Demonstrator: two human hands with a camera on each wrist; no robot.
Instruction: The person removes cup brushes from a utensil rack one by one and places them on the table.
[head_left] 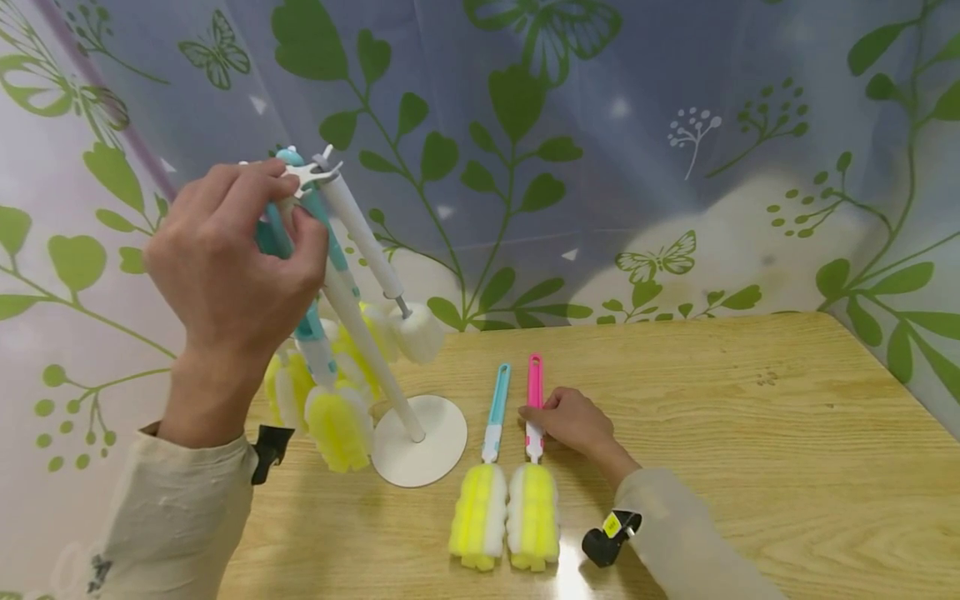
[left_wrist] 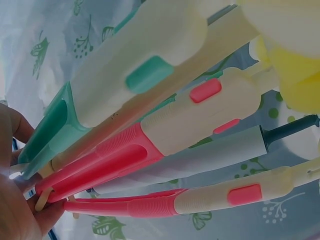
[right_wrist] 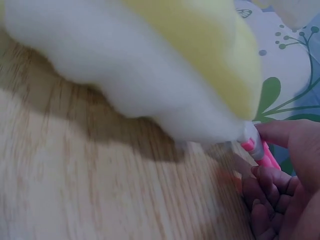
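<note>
My left hand (head_left: pixel 240 242) grips the top of a white rack (head_left: pixel 367 350) by its hooks. Several sponge bottle brushes hang there, yellow-and-white heads (head_left: pixel 339 427) downward. Close beside that hand, the left wrist view shows a green-handled brush (left_wrist: pixel 150 75), pink-handled brushes (left_wrist: pixel 125 145) and a grey-handled brush (left_wrist: pixel 200 155). On the table, my right hand (head_left: pixel 577 423) pinches the handle of a pink bottle brush (head_left: pixel 534 383) between thumb and fingers. Its sponge head (right_wrist: pixel 135 60) fills much of the right wrist view. Parallel to it lies a blue-handled bottle brush (head_left: pixel 498 400).
The rack's round white base (head_left: pixel 438 462) stands on the wooden table (head_left: pixel 750 433), left of the two lying brushes. Behind the table hangs a leaf-and-butterfly patterned curtain (head_left: pixel 637 192). The hanging brush heads crowd the space left of the rack's pole.
</note>
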